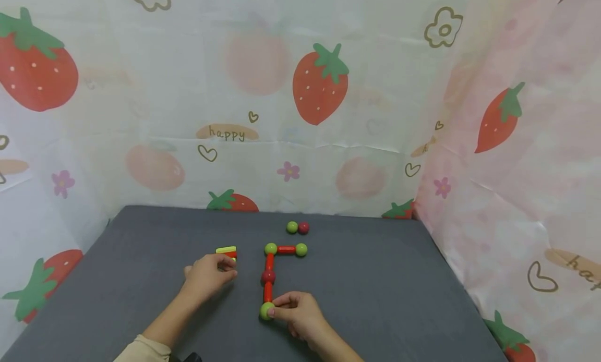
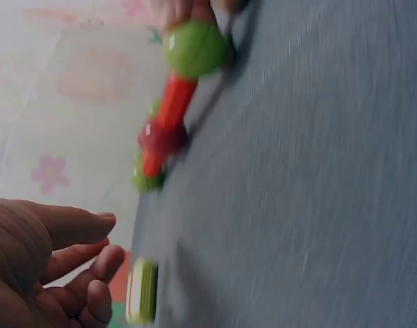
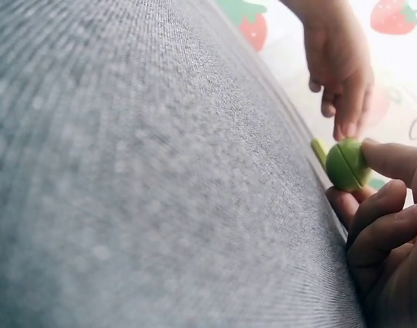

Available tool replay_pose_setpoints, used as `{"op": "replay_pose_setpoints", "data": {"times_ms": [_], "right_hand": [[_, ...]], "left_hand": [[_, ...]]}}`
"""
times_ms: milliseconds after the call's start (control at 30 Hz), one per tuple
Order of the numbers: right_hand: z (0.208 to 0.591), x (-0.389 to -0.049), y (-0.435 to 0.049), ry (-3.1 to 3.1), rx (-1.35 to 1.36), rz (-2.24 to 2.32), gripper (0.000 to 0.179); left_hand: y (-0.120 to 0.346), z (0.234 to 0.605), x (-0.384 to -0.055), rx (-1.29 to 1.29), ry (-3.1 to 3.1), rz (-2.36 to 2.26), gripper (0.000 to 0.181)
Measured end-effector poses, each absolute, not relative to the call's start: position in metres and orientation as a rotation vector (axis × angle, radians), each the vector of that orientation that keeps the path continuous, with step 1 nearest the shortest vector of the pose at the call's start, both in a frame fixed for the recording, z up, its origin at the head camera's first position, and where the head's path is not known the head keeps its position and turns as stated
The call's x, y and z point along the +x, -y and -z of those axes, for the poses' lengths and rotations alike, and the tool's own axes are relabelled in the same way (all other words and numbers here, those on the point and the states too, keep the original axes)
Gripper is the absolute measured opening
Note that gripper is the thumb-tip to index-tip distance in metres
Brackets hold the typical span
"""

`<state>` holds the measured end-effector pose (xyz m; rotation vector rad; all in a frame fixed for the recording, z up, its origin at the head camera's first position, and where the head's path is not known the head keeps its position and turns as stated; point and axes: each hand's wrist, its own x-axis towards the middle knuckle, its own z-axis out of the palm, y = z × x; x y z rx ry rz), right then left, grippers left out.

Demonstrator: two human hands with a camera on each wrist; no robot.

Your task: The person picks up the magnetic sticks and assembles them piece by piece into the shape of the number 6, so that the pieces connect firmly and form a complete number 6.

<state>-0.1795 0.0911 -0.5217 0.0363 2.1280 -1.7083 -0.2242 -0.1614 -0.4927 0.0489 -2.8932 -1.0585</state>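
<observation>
Pinching a green ball (image 1: pixel 265 312) joined to a red rod (image 1: pixel 268 292) is the right hand (image 1: pixel 301 316); the left hand (image 1: pixel 208 276), loosely parted and empty, hovers by a yellow rod (image 1: pixel 227 249).

Three joined balls (image 1: pixel 301 249) are lime green, the fourth ball (image 1: pixel 268 277) dark red; the connecting rods (image 1: pixel 286 250) are bright red; one loose ball (image 1: pixel 292 227) is lime green, the other loose ball (image 1: pixel 303 228) dark red; the stacked rods (image 1: pixel 226 250) show yellow-green and red; the counter (image 1: pixel 375 289) is dark grey; the sleeve (image 1: pixel 145 350) beige; the whitish cloth (image 1: pixel 197 80), pinker at right, bears red strawberries (image 1: pixel 319 91) with green leaves (image 1: pixel 331 62), pink flowers (image 1: pixel 288 171) and brown-outlined hearts (image 1: pixel 207 153).
</observation>
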Motion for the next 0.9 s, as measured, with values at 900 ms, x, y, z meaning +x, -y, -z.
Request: {"op": "replay_pose_setpoints", "data": {"times_ms": [900], "right_hand": [[0.526, -0.183, -0.092, -2.142, 0.033, 1.706, 0.035]], "left_hand": [[0.211, 0.521, -0.261, -0.041, 2.925, 0.873, 0.024]]}}
